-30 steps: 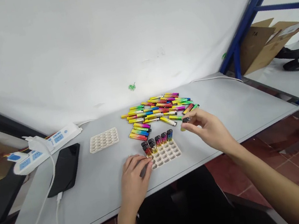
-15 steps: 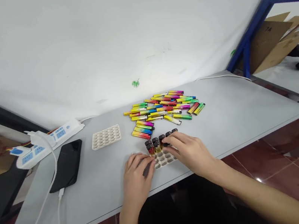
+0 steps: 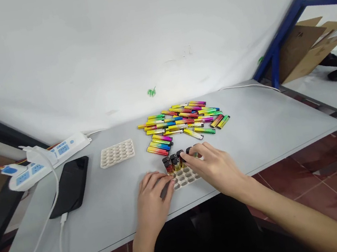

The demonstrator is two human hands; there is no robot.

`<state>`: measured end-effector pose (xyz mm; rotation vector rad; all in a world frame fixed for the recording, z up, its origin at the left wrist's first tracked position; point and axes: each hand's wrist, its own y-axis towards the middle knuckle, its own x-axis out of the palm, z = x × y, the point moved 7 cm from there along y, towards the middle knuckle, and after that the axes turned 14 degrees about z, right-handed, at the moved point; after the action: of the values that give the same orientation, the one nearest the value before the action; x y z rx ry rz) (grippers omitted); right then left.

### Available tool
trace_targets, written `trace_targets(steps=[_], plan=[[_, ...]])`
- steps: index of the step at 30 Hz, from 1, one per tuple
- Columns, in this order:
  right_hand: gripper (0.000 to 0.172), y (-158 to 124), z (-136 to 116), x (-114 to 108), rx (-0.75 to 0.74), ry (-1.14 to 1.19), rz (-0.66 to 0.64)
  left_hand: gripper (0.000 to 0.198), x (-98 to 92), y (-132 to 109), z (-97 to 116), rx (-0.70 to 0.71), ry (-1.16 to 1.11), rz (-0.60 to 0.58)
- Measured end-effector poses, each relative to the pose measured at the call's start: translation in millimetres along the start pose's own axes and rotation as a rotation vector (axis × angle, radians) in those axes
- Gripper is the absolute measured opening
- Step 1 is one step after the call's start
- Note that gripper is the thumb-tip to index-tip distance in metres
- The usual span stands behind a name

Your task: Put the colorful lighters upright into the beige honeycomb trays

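On the near part of the table is a white honeycomb tray [image 3: 183,178], with several black-topped lighters [image 3: 176,163] standing upright in its far holes. At its left corner, my left hand [image 3: 154,194] has index finger and thumb closed against the tray. My right hand [image 3: 215,165] is over the tray's right side, fingers bent and closed around the top of a lighter [image 3: 189,150] in the far row. That hand covers the tray's right end. Beyond lies a loose pile of shiny multicoloured lighters [image 3: 183,119], with several more lighters [image 3: 159,145] lying side by side nearer the tray.
A second white honeycomb tray [image 3: 117,153] lies left of the pile. Further left are a black phone [image 3: 71,186] on a white cable [image 3: 62,249] and a power strip [image 3: 71,145]. A white wall [image 3: 106,59] backs the table; blue shelving [image 3: 283,27] and cardboard boxes [image 3: 309,48] stand right.
My right hand has shifted slightly along the row of standing lighters, from the middle one toward the right. My left hand stays at the tray corner. The whole view has shifted slightly.
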<state>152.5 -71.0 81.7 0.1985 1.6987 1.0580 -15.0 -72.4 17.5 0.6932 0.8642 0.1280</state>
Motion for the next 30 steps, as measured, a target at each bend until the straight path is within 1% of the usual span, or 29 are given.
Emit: trace_targets(steps=[2, 4, 5, 7, 8, 9, 10, 11, 12, 13, 15, 17, 20, 23, 25, 26, 28, 30], plan=[[0.026, 2, -3, -2, -0.001, 0.024, 0.039, 0.013, 0.1, 0, 0, 0.0, -0.002, -0.006], [0.025, 4, 3, -6, 0.041, 0.056, 0.097, 0.013, -0.1, -1, 1, -0.002, -0.003, -0.009], [0.024, 5, 12, -7, 0.089, 0.06, 0.125, 0.013, -0.4, -1, 1, -0.005, -0.004, -0.008], [0.022, 5, 40, -2, 0.229, 0.032, 0.147, 0.013, -1.2, -1, 0, -0.006, -0.007, 0.0], [0.022, 3, 56, 4, 0.303, 0.006, 0.121, 0.013, -1.4, -1, 0, -0.005, -0.009, 0.004], [0.021, 0, 71, 13, 0.366, -0.03, 0.064, 0.012, -1.5, -1, 0, -0.003, -0.011, 0.008], [0.02, -5, 85, 25, 0.423, -0.072, -0.024, 0.012, -1.6, -1, 0, 0.0, -0.011, 0.012], [0.02, -10, 95, 37, 0.457, -0.112, -0.121, 0.012, -1.3, -1, 0, 0.002, -0.011, 0.012], [0.023, -15, 103, 47, 0.477, -0.154, -0.191, 0.012, -1.1, -1, -1, 0.003, -0.01, 0.014], [0.026, -20, 109, 54, 0.49, -0.192, -0.228, 0.012, -0.9, -1, -1, 0.003, -0.01, 0.017], [0.026, -27, 113, 61, 0.498, -0.232, -0.231, 0.012, -1.0, -2, -1, 0.003, -0.013, 0.024], [0.023, -31, 113, 60, 0.519, -0.216, -0.196, 0.012, -1.2, -2, -1, 0.002, -0.015, 0.027], [0.022, -35, 119, 51, 0.623, -0.093, -0.147, 0.012, -1.3, -2, 0, 0.001, -0.014, 0.021], [0.024, -32, 129, 38, 0.762, 0.152, 0.006, 0.012, -1.8, -1, 0, 0.005, -0.02, 0.022], [0.027, -28, 133, 36, 0.848, 0.363, 0.114, 0.011, -1.8, -1, 0, 0.007, -0.024, 0.019], [0.028, -27, 133, 39, 0.89, 0.472, 0.141, 0.011, -1.7, -1, 0, 0.006, -0.025, 0.017], [0.031, -25, 130, 51, 0.95, 0.644, 0.14, 0.011, -1.3, -1, -1, 0.001, -0.027, 0.011], [0.033, -25, 126, 64, 0.949, 0.691, 0.114, 0.012, -1.1, -1, -1, -0.004, -0.028, 0.008]])
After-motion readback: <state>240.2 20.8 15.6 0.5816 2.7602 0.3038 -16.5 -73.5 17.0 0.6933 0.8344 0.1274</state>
